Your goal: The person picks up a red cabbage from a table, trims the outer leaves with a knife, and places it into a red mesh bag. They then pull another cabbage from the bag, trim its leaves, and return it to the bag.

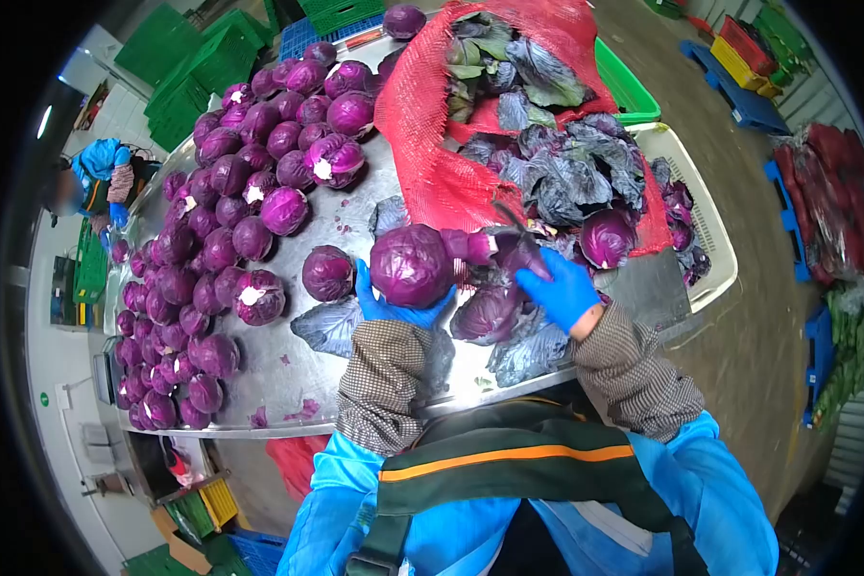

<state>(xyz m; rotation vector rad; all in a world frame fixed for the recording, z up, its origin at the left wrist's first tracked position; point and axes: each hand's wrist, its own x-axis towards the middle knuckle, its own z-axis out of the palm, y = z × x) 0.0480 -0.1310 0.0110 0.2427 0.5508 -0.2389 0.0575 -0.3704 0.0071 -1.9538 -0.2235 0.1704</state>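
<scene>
My left hand (399,305), in a blue glove, cups a round red cabbage (411,266) from below. Purple pieces of leaf stand out from the cabbage's right side. My right hand (563,290), also blue-gloved, is closed at a motion-blurred purple cabbage leaf (520,255), just right of the held cabbage. A thin dark thing above that leaf is too blurred to name. Below lie loose outer leaves (490,315) on the metal table. Left of my left hand sits another red cabbage (327,273), with a flat leaf (328,327) under it.
Many red cabbages (228,176) cover the left of the metal table (355,206). A red mesh sack (418,144) with dark leaves lies at the back right, beside a white crate (715,226). A green crate (627,86) stands behind. Another person (101,178) is at far left.
</scene>
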